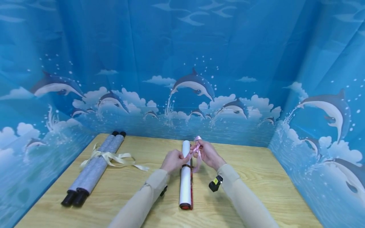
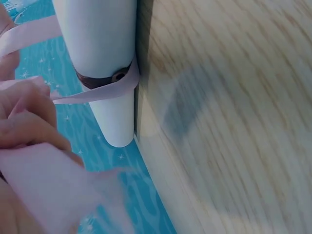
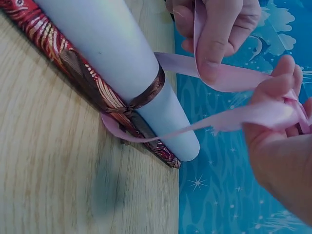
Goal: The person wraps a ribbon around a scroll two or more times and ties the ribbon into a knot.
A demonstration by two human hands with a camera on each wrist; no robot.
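Note:
A white rolled scroll (image 1: 185, 183) lies lengthwise on the table, with a red patterned strip (image 3: 58, 46) along its side. A brown band (image 3: 150, 91) circles it. The pink ribbon (image 3: 224, 80) passes around the scroll near that band, and its two lengths rise to the hands. My left hand (image 1: 173, 161) pinches one length between thumb and finger, just left of the scroll. My right hand (image 1: 210, 154) pinches the other at the scroll's right, with a loose tail hanging below. In the right wrist view both hands hold the ribbon above the scroll.
Two grey rolls (image 1: 97, 167) with black ends lie side by side at the left of the wooden table (image 1: 256, 190), tied with a cream ribbon (image 1: 109, 157). A blue dolphin-print curtain (image 1: 182, 63) encloses the back and sides.

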